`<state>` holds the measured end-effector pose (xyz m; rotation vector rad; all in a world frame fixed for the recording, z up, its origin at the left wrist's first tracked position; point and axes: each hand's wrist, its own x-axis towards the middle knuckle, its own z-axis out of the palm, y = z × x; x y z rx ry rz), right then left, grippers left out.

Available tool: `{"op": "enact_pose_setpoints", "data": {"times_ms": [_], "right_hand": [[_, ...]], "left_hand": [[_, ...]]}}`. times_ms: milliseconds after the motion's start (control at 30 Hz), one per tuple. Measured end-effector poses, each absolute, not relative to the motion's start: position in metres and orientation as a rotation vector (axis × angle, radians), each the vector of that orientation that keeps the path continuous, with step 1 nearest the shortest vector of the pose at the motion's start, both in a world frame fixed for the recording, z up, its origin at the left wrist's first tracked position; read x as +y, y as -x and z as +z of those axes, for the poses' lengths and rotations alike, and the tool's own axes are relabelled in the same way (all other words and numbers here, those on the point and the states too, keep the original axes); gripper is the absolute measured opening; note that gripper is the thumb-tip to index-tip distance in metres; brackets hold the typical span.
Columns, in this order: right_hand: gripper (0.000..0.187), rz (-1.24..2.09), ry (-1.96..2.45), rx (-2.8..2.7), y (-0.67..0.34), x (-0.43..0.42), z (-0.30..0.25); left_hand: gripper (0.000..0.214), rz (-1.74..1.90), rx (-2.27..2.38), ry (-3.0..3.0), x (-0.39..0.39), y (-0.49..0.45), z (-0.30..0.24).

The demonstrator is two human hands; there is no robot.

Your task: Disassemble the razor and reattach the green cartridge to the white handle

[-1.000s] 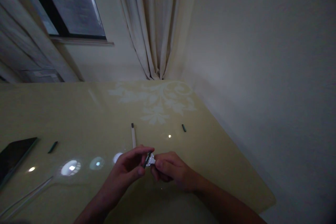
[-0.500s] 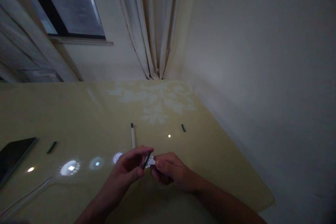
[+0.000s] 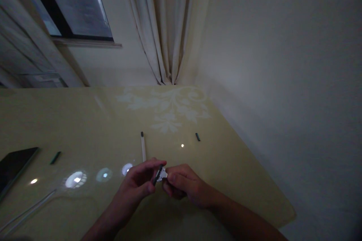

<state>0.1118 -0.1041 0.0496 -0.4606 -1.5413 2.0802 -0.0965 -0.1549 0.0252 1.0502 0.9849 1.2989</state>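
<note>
Both my hands meet low in the middle of the glossy yellow table [image 3: 85, 120]. My left hand [image 3: 138, 184] pinches a thin dark strip [image 3: 157, 173] between thumb and fingers. My right hand [image 3: 183, 186] is closed around a small shiny metal piece [image 3: 162, 175], which touches the dark strip. A white stick with a dark tip [image 3: 143, 147] lies on the table just beyond my left hand.
A short dark piece [image 3: 197, 137] lies to the far right, another dark piece [image 3: 55, 157] to the left. A dark flat device [image 3: 14, 165] sits at the left edge, a clear rod [image 3: 28, 211] lies near the front left. A wall borders the table's right side; curtain and window stand behind.
Almost nothing: my hands stay together with the strip and the metal piece, shifting only slightly.
</note>
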Motion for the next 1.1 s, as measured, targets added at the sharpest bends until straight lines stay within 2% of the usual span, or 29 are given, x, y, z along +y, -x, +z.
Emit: {"op": "enact_pose_setpoints", "data": {"times_ms": [1100], "right_hand": [[0.063, 2.054, 0.447, -1.623, -0.1137, -0.1036, 0.0527]], "left_hand": [[0.047, 1.324, 0.931, -1.003, -0.1509, 0.0928, 0.0283]]}}
